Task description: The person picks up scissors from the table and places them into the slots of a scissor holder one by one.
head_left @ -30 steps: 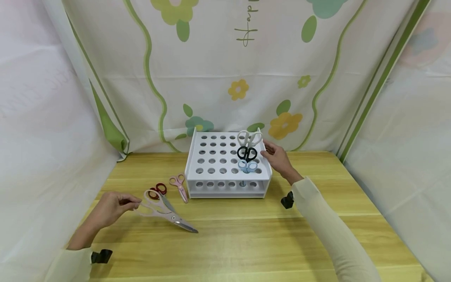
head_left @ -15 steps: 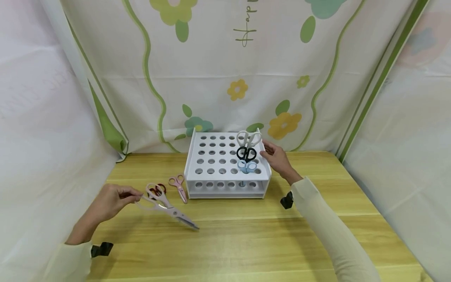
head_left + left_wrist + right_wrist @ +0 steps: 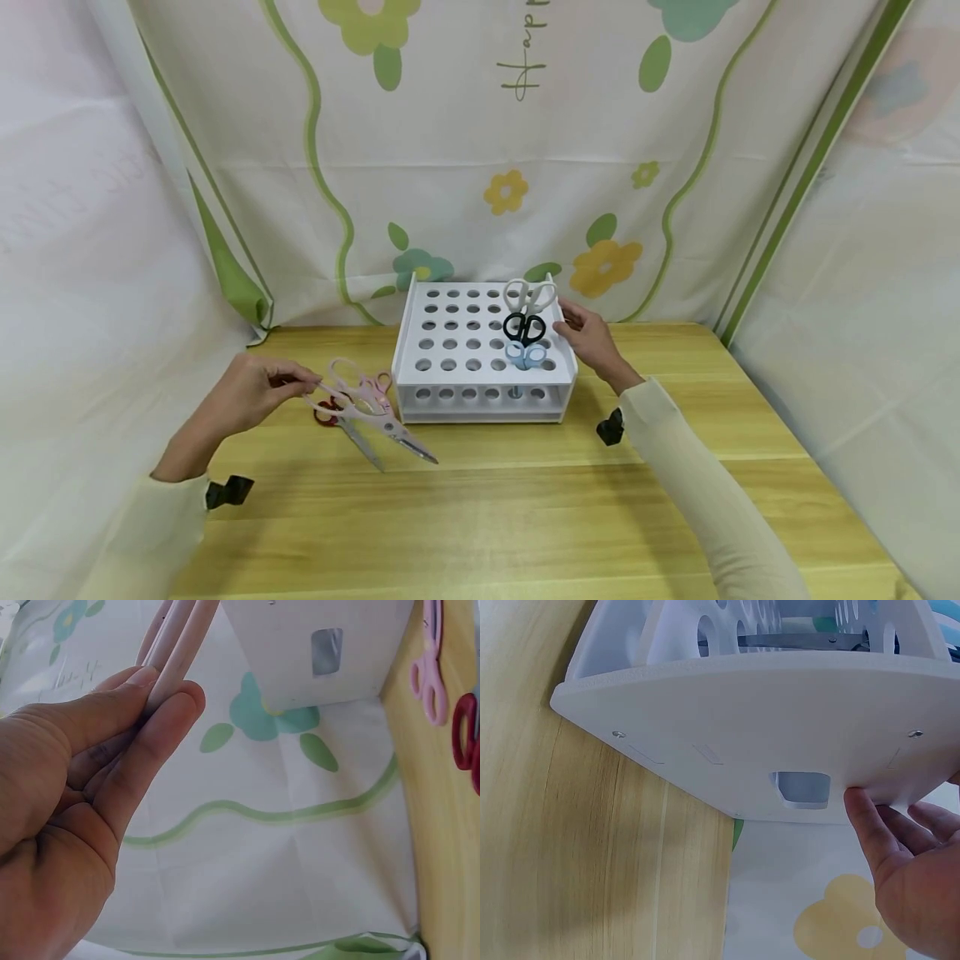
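Observation:
My left hand (image 3: 262,392) pinches one handle loop of a pair of pale pink scissors (image 3: 390,427) between thumb and fingertips. The blades point away to the right, above the table. Below them lie red-handled scissors (image 3: 324,414) and small pink scissors (image 3: 383,383), partly covered by the held pair in the head view. A white rack with rows of holes (image 3: 461,379) stands at the back. White scissors (image 3: 512,293), black scissors (image 3: 535,330) and light blue scissors (image 3: 514,353) stand in its right-hand holes, handles up. My right hand (image 3: 594,337) grips the upper edge of the rack's right side panel (image 3: 727,735).
The wooden table (image 3: 480,508) runs back to a white curtain (image 3: 450,200) with printed flowers. More curtain hangs close on the left and right. The rack's side panels (image 3: 352,622) rise slightly above its top plate.
My left hand has moved up and to the right, carrying the pale pink scissors nearer the rack, over the red and small pink pairs. The right hand stays at the rack.

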`<state>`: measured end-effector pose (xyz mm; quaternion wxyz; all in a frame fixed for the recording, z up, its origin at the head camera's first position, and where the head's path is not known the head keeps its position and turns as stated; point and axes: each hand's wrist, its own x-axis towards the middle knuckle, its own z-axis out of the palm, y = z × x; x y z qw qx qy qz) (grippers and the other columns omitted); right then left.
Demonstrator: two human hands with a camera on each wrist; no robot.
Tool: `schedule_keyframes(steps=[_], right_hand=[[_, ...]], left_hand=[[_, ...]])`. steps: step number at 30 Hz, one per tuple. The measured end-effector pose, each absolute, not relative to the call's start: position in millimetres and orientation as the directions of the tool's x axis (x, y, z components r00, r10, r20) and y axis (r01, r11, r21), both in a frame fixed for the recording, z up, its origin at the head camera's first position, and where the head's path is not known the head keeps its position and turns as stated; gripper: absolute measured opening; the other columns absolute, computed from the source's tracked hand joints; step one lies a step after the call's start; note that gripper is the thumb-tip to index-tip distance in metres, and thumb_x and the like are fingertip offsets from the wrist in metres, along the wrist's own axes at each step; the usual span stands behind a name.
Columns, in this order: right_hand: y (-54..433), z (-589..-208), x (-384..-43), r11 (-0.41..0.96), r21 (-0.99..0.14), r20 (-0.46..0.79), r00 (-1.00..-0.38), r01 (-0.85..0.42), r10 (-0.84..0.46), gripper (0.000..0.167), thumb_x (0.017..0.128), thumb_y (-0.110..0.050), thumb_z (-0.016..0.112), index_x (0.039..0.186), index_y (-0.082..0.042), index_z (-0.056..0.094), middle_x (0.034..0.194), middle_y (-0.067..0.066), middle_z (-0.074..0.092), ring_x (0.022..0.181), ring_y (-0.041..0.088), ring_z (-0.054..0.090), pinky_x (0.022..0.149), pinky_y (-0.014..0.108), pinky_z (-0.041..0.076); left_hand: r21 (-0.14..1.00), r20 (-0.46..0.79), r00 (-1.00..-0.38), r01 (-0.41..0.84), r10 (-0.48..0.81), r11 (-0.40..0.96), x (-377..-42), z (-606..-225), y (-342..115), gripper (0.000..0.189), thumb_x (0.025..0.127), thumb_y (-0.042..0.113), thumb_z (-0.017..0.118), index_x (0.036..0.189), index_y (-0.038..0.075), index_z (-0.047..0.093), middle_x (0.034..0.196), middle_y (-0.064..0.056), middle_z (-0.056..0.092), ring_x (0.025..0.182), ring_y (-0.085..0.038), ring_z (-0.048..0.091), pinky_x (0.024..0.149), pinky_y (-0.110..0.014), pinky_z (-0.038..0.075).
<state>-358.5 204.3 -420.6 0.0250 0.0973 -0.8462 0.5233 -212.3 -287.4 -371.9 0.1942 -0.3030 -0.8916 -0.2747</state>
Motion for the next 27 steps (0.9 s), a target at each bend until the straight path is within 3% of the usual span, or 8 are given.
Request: schedule_keyframes(steps=[16,21,27], right_hand=[[204,-422,-358,0.414,-0.89,0.145,-0.979,-0.193,-0.147,0.054,0.102,-0.021,0.056,0.152,-0.017,0.037,0.153,0.015,0.043,0.14,0.032,0.043,0.112,0.046,0.039],[200,-407,-347,0.408,-0.894,0.13,-0.979,-0.184,-0.158,0.054,0.102,-0.014,0.054,0.152,-0.009,0.036,0.152,0.02,0.042,0.139,0.037,0.043,0.11,0.049,0.039],[202,-413,-353,0.394,-0.904,0.118,-0.981,-0.169,-0.152,0.055,0.101,-0.017,0.056,0.152,-0.012,0.037,0.153,0.018,0.042,0.14,0.034,0.042,0.111,0.047,0.039]], left_hand=[[0.287,0.563,-0.688,0.683,0.459,0.672,-233,-338,-268,0.016,0.075,-0.007,0.079,0.085,0.006,0.079,0.077,-0.009,0.076,0.061,-0.004,0.068,0.053,-0.011,0.048],[0.281,0.567,-0.676,0.695,0.47,0.662,-241,-326,-262,0.013,0.078,-0.005,0.078,0.085,0.007,0.079,0.078,-0.01,0.076,0.06,0.001,0.065,0.05,-0.012,0.046],[0.247,0.585,-0.654,0.706,0.479,0.663,-250,-314,-255,0.013,0.077,-0.005,0.079,0.084,0.005,0.079,0.078,-0.011,0.076,0.062,-0.008,0.069,0.054,-0.011,0.048]])
